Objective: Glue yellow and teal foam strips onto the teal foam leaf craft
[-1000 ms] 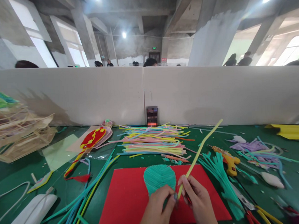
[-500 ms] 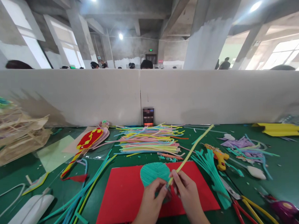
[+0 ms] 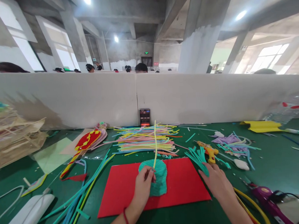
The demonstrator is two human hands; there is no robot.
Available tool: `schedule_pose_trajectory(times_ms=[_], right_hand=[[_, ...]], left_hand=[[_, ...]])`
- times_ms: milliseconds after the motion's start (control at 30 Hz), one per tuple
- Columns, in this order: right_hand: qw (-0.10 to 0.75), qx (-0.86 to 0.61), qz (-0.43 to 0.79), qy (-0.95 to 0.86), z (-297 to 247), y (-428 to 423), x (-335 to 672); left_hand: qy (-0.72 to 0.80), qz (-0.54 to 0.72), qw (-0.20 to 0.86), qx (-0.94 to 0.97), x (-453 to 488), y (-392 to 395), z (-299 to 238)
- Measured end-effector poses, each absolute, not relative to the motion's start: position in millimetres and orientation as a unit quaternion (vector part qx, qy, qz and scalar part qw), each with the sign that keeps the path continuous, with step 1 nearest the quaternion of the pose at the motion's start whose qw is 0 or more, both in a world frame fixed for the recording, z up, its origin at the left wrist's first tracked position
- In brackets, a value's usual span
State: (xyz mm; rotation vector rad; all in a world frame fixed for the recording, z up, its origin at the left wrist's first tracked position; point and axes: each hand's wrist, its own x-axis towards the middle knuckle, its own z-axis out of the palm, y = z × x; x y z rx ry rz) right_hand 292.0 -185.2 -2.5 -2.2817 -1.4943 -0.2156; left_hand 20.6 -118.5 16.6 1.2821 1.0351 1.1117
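My left hand (image 3: pixel 143 182) is closed in a pinch on the lower end of a thin pale-yellow strip (image 3: pixel 155 141), which stands up and leans slightly away. Beneath that hand lies a teal leaf-like piece (image 3: pixel 161 180) with ribbed lines, on a red board (image 3: pixel 183 179). Off to the right, my right hand (image 3: pixel 215 180) reaches over a bundle of teal strips (image 3: pixel 197 157), its thumb and fingers apart around the strips. Its fingertips are partly hidden. Scissor handles (image 3: pixel 255 204) in yellow and red show beside the right wrist; the blades are covered.
Many coloured strips (image 3: pixel 145 141) lie behind the board. At the right are a yellow glue gun (image 3: pixel 211 152), a purple tool (image 3: pixel 266 199) and purple scraps (image 3: pixel 229 142). A red-and-yellow fan shape (image 3: pixel 88 140), long strips (image 3: pixel 79 196) and a white power strip (image 3: pixel 28 214) lie left.
My right hand has left the yellow strip and moved right to the teal bundle. The yellow strip, kept in my left hand, has swung from leaning right to nearly upright. The view has turned slightly right.
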Motion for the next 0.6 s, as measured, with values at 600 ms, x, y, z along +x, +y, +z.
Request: schedule_pose_trajectory(times_ms=[600], right_hand=[[0.105,-0.856,0.066,-0.503,3,-206,365]], left_hand=[[0.424,0.474,0.564,0.526,24,-118,12]])
